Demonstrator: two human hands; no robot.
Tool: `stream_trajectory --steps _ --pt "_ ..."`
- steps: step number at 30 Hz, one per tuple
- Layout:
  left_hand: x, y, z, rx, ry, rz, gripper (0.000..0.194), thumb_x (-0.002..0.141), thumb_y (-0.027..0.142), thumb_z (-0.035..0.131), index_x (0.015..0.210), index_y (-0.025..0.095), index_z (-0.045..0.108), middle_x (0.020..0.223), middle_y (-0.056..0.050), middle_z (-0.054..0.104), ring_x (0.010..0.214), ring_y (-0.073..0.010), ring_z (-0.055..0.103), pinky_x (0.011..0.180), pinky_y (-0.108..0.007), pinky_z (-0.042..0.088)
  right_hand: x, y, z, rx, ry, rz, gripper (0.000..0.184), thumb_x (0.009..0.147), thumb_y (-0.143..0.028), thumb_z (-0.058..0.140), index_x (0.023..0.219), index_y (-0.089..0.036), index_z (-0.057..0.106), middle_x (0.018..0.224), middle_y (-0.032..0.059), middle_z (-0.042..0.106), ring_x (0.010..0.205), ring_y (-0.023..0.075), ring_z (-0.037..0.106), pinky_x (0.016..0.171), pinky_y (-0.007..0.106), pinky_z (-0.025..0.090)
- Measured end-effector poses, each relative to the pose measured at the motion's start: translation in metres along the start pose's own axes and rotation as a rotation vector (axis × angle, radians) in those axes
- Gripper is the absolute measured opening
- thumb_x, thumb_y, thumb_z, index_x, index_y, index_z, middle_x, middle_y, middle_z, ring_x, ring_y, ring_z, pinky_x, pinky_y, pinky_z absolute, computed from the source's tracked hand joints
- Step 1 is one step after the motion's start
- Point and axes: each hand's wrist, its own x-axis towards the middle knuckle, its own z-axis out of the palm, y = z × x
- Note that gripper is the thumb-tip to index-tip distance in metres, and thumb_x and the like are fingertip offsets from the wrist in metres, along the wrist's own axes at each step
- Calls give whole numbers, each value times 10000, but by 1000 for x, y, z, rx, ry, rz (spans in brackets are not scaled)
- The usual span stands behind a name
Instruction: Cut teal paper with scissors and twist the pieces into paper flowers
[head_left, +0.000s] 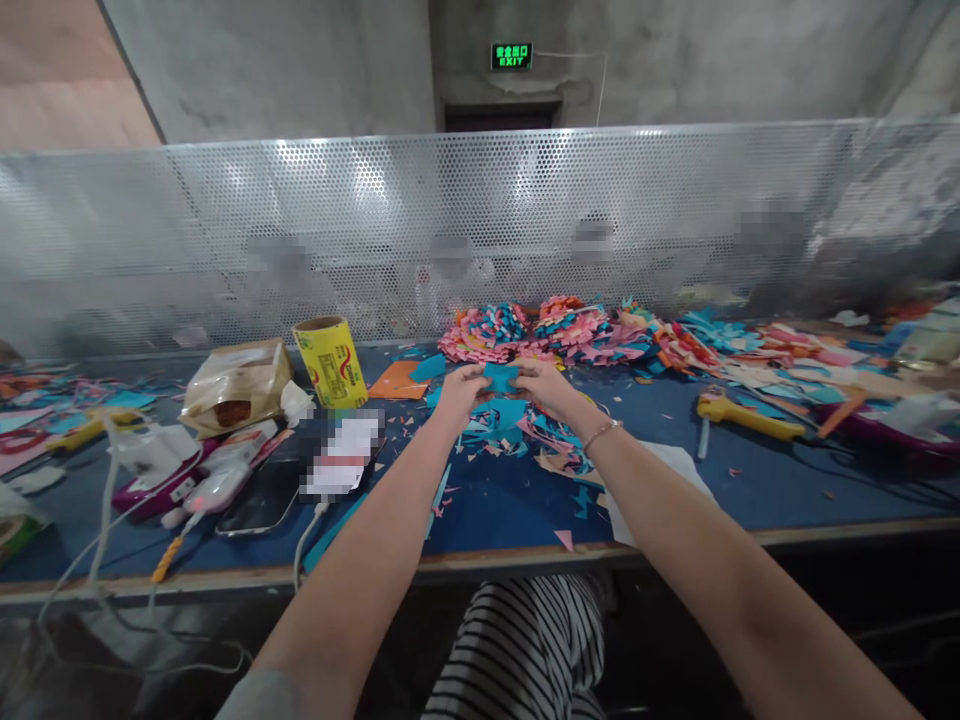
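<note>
The left hand (466, 386) and the right hand (543, 384) pinch 1 blue paper piece (500, 377) between them, each grip closed on 1 end; this piece is above the surface (499, 510), near cut scraps (556, 452); colourful paper clusters (484, 334) lie behind.

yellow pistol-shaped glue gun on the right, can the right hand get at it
Probably yes: nothing tall blocks the blue tabletop toward the gun, though the right hand holds blue paper.
</note>
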Motion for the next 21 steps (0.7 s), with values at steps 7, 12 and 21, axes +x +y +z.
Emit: stream_trajectory --steps 7,12,21 --pt "-2 5 -1 -61 -15 -35 150 523 76 543 644 131 612 504 5 562 486 -106 560 550 -252 472 -3 -3 0 38 -18 -9 204 538 -179 635 740 -176 657 622 -24 606 572 110 582 638 300 525" --pt "-3 4 0 -43 -17 -9 161 518 70 473 575 127 612 516 -15 578 506 -112 565 577 -267 488 -5 -9 2 84 -5 53 175 576 -157 564 717 -163 667 605 7 628 578 137 601 670 332 529" --pt "0 1 0 20 -7 111 95 565 194 563 524 127 617 556 -13 571 573 -115 525 623 -304 503 -3 -1 -3 -99 -23 -44 240 603 -365 693 738 -167 669 639 4 604 625 131 569 654 323 525"
